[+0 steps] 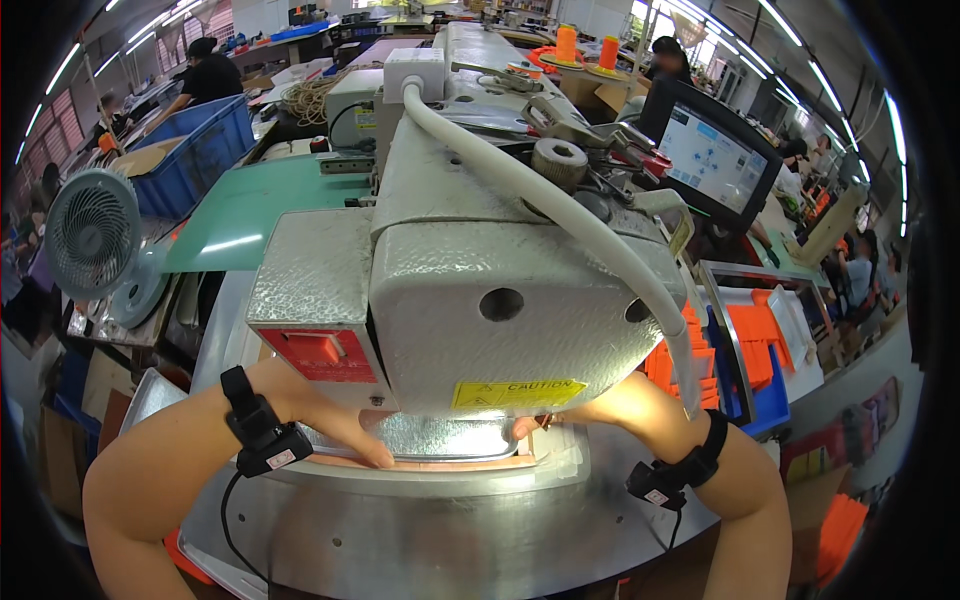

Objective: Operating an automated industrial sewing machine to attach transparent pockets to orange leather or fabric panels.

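Both my arms reach under the head of a large grey machine (520,300) standing before me. Below it a shiny metal tray-like piece (440,438) with a rounded rim lies lit by a lamp. My left hand (345,425) is at its left side, a digit stretched onto the near rim; the other fingers are hidden behind the machine. At the right corner only a fingertip and part of my right hand (545,418) show, touching or close to the rim. A strip of pale tape (470,482) runs along the near side, on the metal worktable (430,540).
A red switch box (315,350) hangs at the machine's left, a thick white cable (540,190) crosses its top. Right are a screen (710,160) and a tray with orange pieces (755,335). Left are a fan (95,235) and a blue crate (190,155). Other people sit farther off.
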A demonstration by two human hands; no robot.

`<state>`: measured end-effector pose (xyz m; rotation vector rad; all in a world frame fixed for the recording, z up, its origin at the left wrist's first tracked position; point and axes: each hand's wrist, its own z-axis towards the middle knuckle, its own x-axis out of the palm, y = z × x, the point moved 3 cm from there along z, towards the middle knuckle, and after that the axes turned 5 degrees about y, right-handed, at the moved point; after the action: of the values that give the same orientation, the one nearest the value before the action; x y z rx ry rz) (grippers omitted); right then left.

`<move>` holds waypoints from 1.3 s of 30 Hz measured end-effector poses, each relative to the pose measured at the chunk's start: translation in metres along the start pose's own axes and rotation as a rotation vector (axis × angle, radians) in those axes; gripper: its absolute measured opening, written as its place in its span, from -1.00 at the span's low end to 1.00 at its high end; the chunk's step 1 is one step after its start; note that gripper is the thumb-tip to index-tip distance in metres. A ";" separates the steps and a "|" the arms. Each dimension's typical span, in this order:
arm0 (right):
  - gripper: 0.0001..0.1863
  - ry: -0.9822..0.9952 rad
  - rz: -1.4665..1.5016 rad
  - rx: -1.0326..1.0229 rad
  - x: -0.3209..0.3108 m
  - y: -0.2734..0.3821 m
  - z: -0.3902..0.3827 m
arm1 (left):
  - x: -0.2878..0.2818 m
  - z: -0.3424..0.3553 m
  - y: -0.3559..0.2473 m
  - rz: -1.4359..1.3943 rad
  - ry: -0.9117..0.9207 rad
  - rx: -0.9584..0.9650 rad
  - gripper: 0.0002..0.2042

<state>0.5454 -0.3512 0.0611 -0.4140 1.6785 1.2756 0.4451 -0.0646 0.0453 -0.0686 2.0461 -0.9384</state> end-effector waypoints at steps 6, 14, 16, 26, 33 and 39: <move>-0.28 -0.018 0.261 -0.009 -0.020 -0.002 -0.014 | -0.022 -0.010 -0.028 -0.091 -0.030 -0.146 -0.30; -0.39 0.019 0.275 0.066 -0.050 0.065 -0.017 | -0.043 -0.005 -0.048 -0.029 0.157 -0.345 -0.11; -0.41 0.008 0.271 0.060 -0.053 0.069 -0.012 | -0.042 -0.003 -0.048 -0.038 0.138 -0.319 -0.10; -0.44 0.132 0.673 0.329 -0.053 0.042 0.000 | -0.029 0.004 -0.054 -0.018 0.112 -0.236 -0.06; -0.37 0.126 0.761 0.395 -0.057 0.037 -0.002 | -0.022 0.011 -0.056 -0.009 0.110 -0.190 -0.04; -0.31 0.140 0.436 0.270 -0.057 0.031 -0.001 | -0.016 0.019 -0.055 -0.005 0.114 -0.145 -0.01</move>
<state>0.5503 -0.3547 0.1256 0.0309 2.1055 1.3203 0.4536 -0.1094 0.0852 -0.0997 2.2185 -0.8122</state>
